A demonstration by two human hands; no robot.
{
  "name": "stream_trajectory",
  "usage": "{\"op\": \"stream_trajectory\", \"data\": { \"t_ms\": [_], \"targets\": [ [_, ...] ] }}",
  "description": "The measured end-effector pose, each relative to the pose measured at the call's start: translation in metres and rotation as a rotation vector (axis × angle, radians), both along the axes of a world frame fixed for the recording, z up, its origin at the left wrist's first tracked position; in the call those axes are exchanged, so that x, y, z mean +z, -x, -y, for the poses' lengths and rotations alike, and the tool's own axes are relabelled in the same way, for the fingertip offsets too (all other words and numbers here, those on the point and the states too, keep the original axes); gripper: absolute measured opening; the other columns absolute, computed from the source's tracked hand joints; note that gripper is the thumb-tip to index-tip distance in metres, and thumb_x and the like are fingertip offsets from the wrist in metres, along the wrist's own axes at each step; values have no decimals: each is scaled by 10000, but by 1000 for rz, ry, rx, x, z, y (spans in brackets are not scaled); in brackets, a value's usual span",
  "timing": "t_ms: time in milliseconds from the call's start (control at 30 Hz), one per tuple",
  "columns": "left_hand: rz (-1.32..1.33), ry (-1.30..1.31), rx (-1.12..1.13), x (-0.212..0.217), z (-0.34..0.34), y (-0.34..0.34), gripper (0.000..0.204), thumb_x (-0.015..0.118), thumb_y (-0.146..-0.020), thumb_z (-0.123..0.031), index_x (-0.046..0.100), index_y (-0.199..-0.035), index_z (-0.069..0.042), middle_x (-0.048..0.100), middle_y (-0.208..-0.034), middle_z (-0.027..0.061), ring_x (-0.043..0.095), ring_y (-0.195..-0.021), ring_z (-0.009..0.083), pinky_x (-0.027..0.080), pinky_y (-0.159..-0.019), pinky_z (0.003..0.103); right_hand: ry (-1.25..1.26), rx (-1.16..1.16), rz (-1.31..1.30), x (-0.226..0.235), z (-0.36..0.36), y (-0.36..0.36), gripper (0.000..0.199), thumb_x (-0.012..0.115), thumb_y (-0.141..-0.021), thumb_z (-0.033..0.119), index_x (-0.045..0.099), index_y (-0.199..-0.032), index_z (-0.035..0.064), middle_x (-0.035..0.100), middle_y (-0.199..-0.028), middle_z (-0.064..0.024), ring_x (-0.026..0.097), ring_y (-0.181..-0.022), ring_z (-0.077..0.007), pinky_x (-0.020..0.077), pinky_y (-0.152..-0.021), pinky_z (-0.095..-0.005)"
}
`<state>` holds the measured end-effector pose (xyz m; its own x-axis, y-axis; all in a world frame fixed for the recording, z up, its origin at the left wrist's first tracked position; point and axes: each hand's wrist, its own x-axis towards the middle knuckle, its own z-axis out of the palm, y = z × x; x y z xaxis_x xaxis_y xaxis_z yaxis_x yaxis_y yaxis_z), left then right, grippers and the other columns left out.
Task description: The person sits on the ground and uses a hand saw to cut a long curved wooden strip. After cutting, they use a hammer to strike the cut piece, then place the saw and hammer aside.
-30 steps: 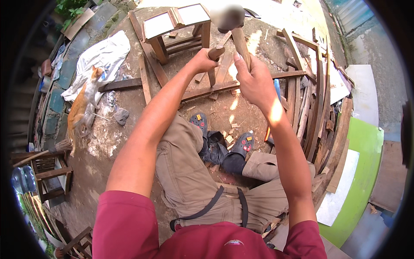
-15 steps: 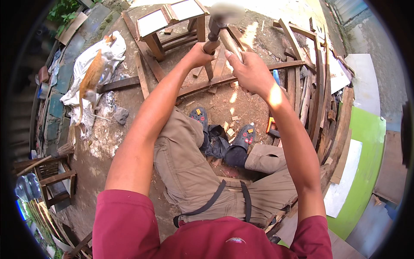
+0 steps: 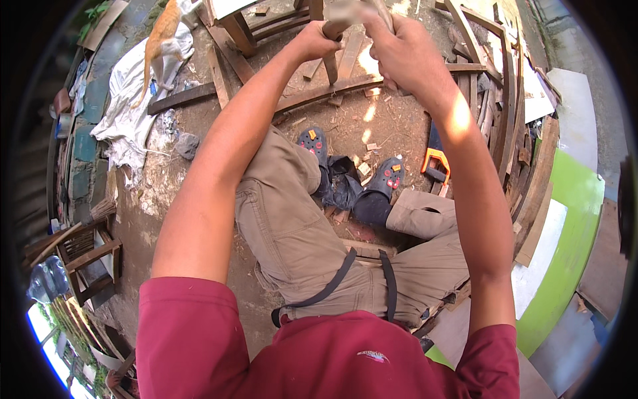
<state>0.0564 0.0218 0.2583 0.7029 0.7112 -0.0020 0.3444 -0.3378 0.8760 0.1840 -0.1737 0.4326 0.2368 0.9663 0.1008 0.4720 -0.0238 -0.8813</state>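
Observation:
My left hand (image 3: pixel 312 41), at the upper middle, is closed round a brown wooden tool handle (image 3: pixel 335 28). Just to its right, my right hand (image 3: pixel 409 56) grips a paler wooden handle (image 3: pixel 382 9), slightly smeared by motion. A blurred rounded shape (image 3: pixel 349 12) shows between the two handles; its kind is unclear, and the picture's top edge cuts the tools off. Below the hands, a long wooden beam (image 3: pixel 359 85) lies across the ground. The wooden leg (image 3: pixel 330 66) of a frame comes down to it beside my left hand.
An orange-handled saw (image 3: pixel 435 163) lies right of my shoes (image 3: pixel 385 176), among wood chips. Timber lengths (image 3: pixel 508 113) are piled at right, beside a green board (image 3: pixel 565 226). At upper left an orange cat (image 3: pixel 159 43) stands by a white cloth (image 3: pixel 123 120). A wooden stool (image 3: pixel 93 266) stands lower left.
Both hands, still gripping their handles, appear higher in the picture, and the view has shifted downward. The right hand has turned. The cat has stepped farther off along the cloth. More of the saw shows.

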Motion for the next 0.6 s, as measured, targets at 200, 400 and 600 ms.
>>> {"op": "stream_trajectory", "data": {
  "t_ms": [200,400,600],
  "targets": [
    [74,-79,-31,-2,-1,-10,144,769,-800,-89,646,-843,-28,579,-729,-38,520,-690,96,453,-619,320,217,29,76,11,9,-6,542,486,-1041,383,641,-772,-61,586,-552,-121,582,-460,-201,438,-430,-389],
    [139,33,-44,6,-4,-7,161,772,-778,-61,617,-813,-32,572,-714,-14,521,-675,111,447,-596,322,-9,-105,263,13,3,1,492,505,-1033,351,639,-881,-98,602,-586,-185,633,-541,-276,485,-530,-420],
    [120,-46,-44,-4,-7,-5,157,757,-781,-89,622,-833,-27,578,-726,-18,530,-682,107,458,-607,319,216,-13,182,36,13,3,479,507,-1020,344,647,-929,-105,610,-624,-206,646,-560,-298,489,-551,-417]
  ]
}}
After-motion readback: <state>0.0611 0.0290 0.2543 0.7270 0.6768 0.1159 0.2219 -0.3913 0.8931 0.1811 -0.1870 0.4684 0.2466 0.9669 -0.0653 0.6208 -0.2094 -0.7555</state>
